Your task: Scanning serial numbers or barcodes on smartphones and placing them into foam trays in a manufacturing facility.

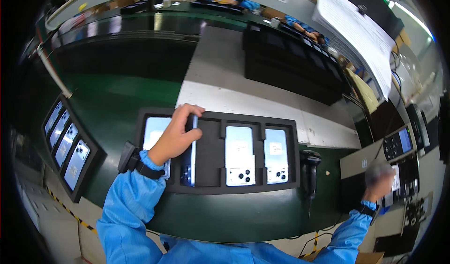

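My left hand (180,135) grips a smartphone (189,163) by its upper part, fingers over the top edge. The phone stands tipped on its side over a slot of a black foam tray (234,190). Light blue phones lie back-up in the other slots: one phone (154,127) partly under my left hand, another phone (240,163) right of centre, and a third phone (276,163) at the right end. Pale labels show on the right two. Far to the right, my right hand (382,184) is beside a grey-and-black printer-like machine (361,163); blur hides its fingers and anything in them.
A black handheld scanner (311,168) lies right of the tray. Another tray of phones (91,158) stands at the left. Black stacked trays (290,72) fill the far side of the green bench (211,212). Paper sheets (356,29) hang at upper right. People in blue sit beyond.
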Available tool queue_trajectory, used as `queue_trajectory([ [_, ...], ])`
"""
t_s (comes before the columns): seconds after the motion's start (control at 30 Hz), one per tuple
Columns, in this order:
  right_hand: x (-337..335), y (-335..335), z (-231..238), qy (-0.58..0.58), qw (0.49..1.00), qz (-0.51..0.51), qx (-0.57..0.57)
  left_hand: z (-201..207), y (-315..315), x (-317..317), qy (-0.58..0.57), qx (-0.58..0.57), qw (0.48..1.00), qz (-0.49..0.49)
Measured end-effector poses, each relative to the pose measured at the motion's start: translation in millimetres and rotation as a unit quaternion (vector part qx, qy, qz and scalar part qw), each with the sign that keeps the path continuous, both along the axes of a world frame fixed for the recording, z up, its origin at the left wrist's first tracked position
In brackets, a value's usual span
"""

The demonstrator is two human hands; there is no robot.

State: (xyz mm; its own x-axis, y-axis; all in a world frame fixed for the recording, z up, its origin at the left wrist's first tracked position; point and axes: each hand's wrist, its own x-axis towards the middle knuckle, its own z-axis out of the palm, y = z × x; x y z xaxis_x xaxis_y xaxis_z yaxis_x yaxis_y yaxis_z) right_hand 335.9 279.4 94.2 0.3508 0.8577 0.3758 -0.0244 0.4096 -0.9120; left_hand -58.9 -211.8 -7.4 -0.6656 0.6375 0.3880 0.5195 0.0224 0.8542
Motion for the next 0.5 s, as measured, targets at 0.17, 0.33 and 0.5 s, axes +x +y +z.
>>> queue_trajectory([
  [0.17,44.0,41.4,-13.5,-0.091,0.995,-0.025,0.027,-5.8,13.0,-0.9,0.073,-0.021,0.997,0.024],
  [0.33,48.6,67.4,2.1,-0.138,0.989,-0.055,0.012,-7.1,4.0,3.0,0.051,-0.038,0.997,0.038],
  [0.5,91.5,140.2,-77.3,0.055,0.988,0.145,0.001,-4.6,9.3,5.7,0.041,-0.029,0.998,0.023],
])
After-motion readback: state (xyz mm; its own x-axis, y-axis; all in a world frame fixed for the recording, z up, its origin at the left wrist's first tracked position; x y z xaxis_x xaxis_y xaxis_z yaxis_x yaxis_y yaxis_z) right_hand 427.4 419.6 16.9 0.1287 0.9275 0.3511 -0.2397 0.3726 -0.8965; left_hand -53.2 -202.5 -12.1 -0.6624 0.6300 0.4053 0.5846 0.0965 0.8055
